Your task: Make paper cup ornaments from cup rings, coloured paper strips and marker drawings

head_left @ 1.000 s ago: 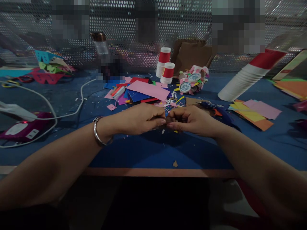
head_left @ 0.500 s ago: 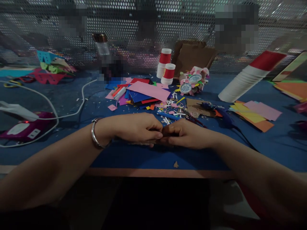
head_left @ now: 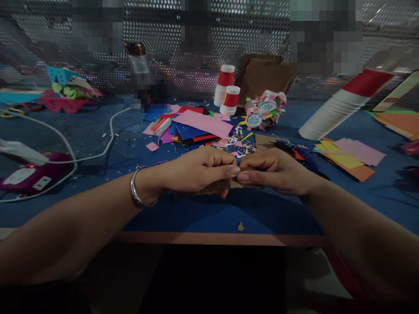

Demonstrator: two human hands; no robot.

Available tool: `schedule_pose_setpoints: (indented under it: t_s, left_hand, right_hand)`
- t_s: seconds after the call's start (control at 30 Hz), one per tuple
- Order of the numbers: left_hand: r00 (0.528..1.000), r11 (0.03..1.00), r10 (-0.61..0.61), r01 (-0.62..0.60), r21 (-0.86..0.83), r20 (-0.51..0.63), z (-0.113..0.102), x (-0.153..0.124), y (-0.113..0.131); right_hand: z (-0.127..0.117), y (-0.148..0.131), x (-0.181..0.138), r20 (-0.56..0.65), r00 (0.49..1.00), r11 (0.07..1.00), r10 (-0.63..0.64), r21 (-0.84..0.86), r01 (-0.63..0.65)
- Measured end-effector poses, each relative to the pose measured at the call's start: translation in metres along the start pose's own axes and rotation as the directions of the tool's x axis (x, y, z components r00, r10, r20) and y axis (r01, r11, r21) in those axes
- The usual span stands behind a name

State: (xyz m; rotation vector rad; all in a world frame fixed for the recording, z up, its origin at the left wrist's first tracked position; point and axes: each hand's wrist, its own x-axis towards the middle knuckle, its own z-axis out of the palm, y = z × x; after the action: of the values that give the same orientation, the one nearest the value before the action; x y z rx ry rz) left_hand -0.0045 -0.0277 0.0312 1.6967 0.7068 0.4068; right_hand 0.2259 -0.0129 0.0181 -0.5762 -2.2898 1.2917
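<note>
Between my two hands is a piece of brown cardboard [head_left: 212, 188], mostly hidden by the fingers, just above the blue table [head_left: 196, 213]. My left hand [head_left: 204, 170], with a silver bangle at the wrist, is closed on it, thumb on the near side. My right hand [head_left: 275, 172] pinches it too, its thumb tip meeting the left thumb. A small cardboard scrap [head_left: 241, 226] lies near the front edge. Behind the hands are paper shreds and a brown cardboard sheet [head_left: 262, 141] with a dark blue tool [head_left: 284, 145] over it.
Coloured paper sheets [head_left: 203, 123] are piled at the middle. Paper cups [head_left: 230, 100] stand behind; a taller cup stack [head_left: 337, 109] leans at right. A paper-decorated object [head_left: 265, 110] sits between. A purple power strip [head_left: 39, 174] and white cable [head_left: 109, 141] lie left.
Both hands have risen slightly and shifted a little right with the cardboard, showing more of it beneath the fingers. The objects on the table stay in place.
</note>
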Motion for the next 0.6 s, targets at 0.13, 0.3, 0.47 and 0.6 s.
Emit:
schedule_pose_setpoints:
  t_s: [0.13,0.3,0.47,0.6]
  left_hand:
    - [0.999,0.983,-0.034,0.032,-0.179,-0.006,0.009,-0.003,0.005]
    - [0.998,0.966,-0.035,0.021,-0.259,-0.051,0.013,-0.001,0.002]
    - [0.993,0.994,0.01,-0.023,-0.108,-0.116,0.007,0.005,-0.002]
    - [0.998,0.999,-0.021,0.019,-0.035,-0.067,0.001,0.005,0.002]
  right_hand:
    - [0.001,-0.009,-0.003,-0.048,0.998,0.996,0.038,0.089,-0.034]
    - [0.001,-0.001,-0.006,-0.139,0.988,0.984,0.06,0.174,-0.036]
    - [-0.002,0.021,-0.004,-0.168,0.982,0.966,0.085,0.257,-0.04]
    - [-0.003,0.021,-0.001,-0.058,0.994,0.965,0.094,0.249,-0.076]
